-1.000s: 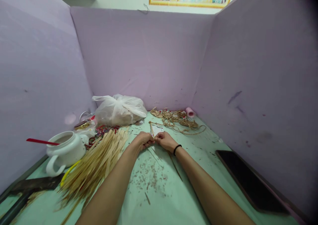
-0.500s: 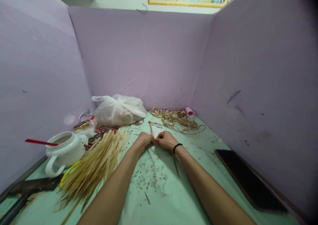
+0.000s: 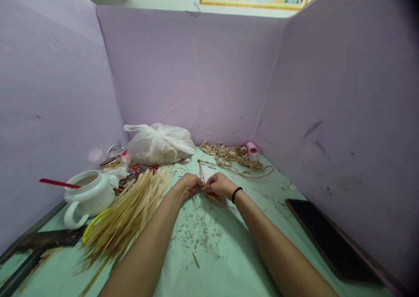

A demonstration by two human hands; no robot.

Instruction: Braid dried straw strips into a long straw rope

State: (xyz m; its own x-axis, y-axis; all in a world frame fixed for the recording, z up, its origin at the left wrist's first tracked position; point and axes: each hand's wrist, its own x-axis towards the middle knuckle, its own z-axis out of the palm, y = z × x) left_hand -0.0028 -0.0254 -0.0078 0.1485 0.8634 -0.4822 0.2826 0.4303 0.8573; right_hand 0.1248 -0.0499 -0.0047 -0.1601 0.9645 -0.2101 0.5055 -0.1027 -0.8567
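Note:
My left hand [image 3: 189,184] and my right hand [image 3: 220,186] meet at the middle of the table, fingertips almost touching. Both are closed in a pinch on the near end of a thin straw braid [image 3: 201,171]. Its far part stretches away from me over a small white sheet [image 3: 209,171] lying on the table. A black band [image 3: 235,195] circles my right wrist. Left of my left arm lies a bundle of flat, pale straw strips [image 3: 131,214]. My fingers hide the exact point where the strands are gripped.
A white pot [image 3: 93,196] with a red stick stands left, near a dark-bladed tool [image 3: 52,239]. Behind are a tied plastic bag [image 3: 159,144], tangled twine [image 3: 232,157] and a pink spool [image 3: 252,148]. A black flat slab [image 3: 330,240] lies right. Purple panels [image 3: 196,74] enclose the table.
My right hand has turned slightly, and the loose strand that hung below it toward me is now drawn up near its fingers. The whole view has shifted a little.

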